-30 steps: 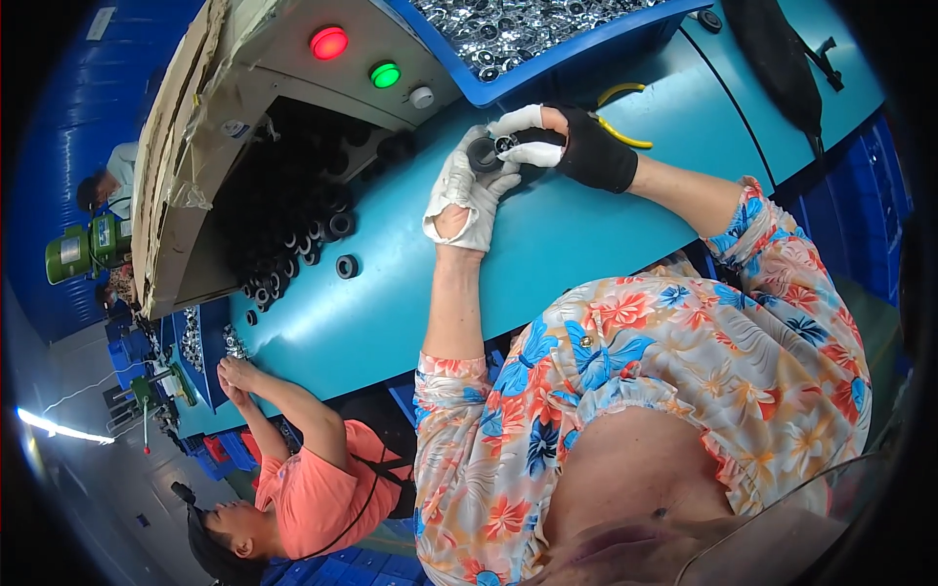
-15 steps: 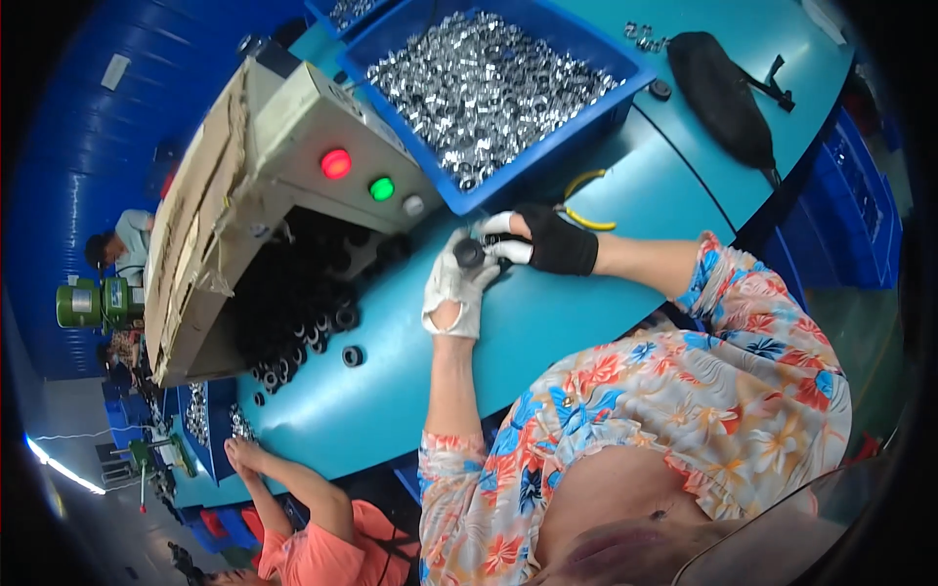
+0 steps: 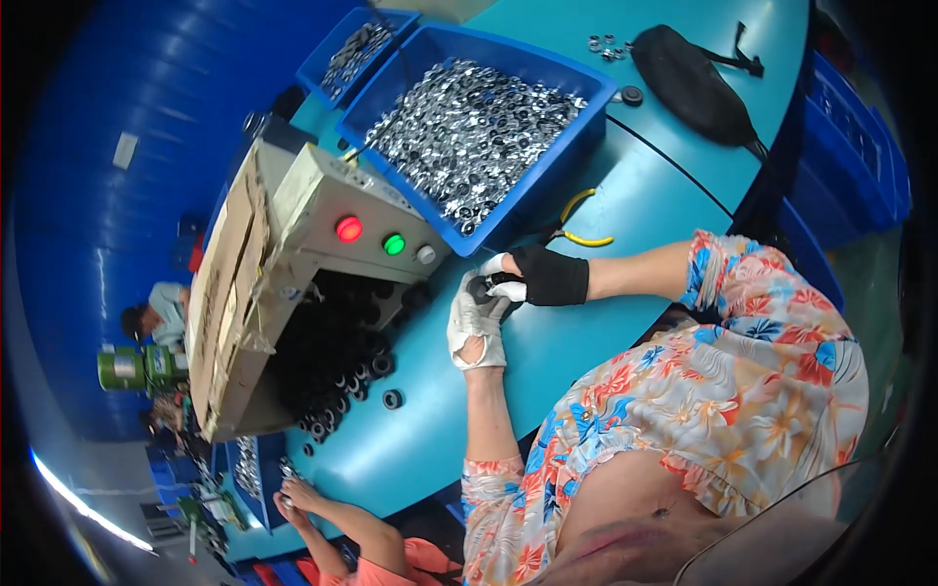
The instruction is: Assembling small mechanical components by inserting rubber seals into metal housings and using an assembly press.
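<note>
My left hand (image 3: 475, 324), in a white glove, and my right hand (image 3: 543, 276), in a black glove with white fingertips, meet over the teal table (image 3: 606, 186). Together they pinch a small black ring-shaped part (image 3: 480, 287). They hover just right of a beige control box (image 3: 322, 210) with a red button (image 3: 349, 230) and a green button (image 3: 394, 244). A heap of black rings (image 3: 332, 356) lies under the box, left of my hands. A blue bin of silver rings (image 3: 469, 107) stands just beyond my hands.
Yellow-handled pliers (image 3: 583, 221) lie by the bin. A black bag (image 3: 689, 78) rests at the far right of the table. A second blue bin (image 3: 352, 54) stands further back. Another person's hands (image 3: 293, 493) work at the table's lower left edge; one more person (image 3: 161, 311) sits at left.
The view has swung so the bin of silver rings and the bag come fully into sight. My hands stay together on the black part beside the control box.
</note>
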A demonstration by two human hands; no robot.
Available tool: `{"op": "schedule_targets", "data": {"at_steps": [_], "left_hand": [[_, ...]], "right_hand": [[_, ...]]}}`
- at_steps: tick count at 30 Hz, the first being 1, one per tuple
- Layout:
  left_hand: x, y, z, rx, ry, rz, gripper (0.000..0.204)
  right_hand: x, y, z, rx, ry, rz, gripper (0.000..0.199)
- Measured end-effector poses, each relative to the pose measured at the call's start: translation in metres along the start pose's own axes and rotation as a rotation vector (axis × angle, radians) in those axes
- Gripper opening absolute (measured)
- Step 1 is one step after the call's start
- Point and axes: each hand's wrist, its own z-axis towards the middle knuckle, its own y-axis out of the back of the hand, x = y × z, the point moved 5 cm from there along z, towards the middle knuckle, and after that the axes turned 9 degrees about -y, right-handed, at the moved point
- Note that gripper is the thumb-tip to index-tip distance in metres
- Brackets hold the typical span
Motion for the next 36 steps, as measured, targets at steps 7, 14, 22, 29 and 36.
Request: {"op": "schedule_targets", "data": {"at_steps": [7,14,22,29,36], "left_hand": [[0.005,0.004,0.013,0.016,0.016,0.002,0.048],[0.007,0.009,0.020,-0.033,0.021,-0.154,0.047],[0.005,0.012,0.012,-0.033,-0.020,-0.157,0.044],[0.004,0.007,0.014,-0.028,0.019,-0.176,0.044],[0.004,0.014,0.012,-0.082,0.041,-0.339,0.048]], "right_hand": [[0.000,0.008,0.011,-0.143,0.116,-0.033,0.027],[-0.019,0.009,0.010,-0.176,0.102,-0.020,0.030],[-0.014,0.000,0.007,-0.160,0.149,-0.088,0.031],[-0.016,0.002,0.006,-0.195,0.274,-0.207,0.030],[-0.009,0.005,0.007,-0.202,0.139,-0.072,0.030]]}}
